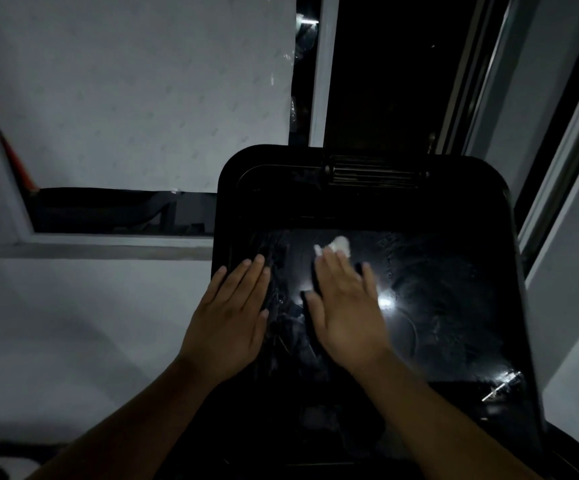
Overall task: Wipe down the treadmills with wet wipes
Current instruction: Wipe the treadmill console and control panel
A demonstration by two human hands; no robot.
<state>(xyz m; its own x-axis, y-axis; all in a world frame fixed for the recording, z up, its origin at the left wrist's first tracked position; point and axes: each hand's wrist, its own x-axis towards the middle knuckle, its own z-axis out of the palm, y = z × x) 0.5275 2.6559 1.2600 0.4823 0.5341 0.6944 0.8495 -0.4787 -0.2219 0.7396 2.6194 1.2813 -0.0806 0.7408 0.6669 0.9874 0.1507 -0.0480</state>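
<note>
The black treadmill console (437,306) fills the centre and right, its glossy screen streaked and reflecting light. My right hand (345,306) lies flat on the screen, pressing a crumpled white wet wipe (338,244) that pokes out beyond the fingertips. My left hand (232,313) rests flat, fingers together, on the console's left edge with nothing in it. A ribbed vent (373,173) sits at the console's top edge.
A white wall (125,81) and a grey ledge (101,249) stand to the left, with a dark opening (115,211) between them. Window frames (558,150) run along the right, close to the console's side. The room is dim.
</note>
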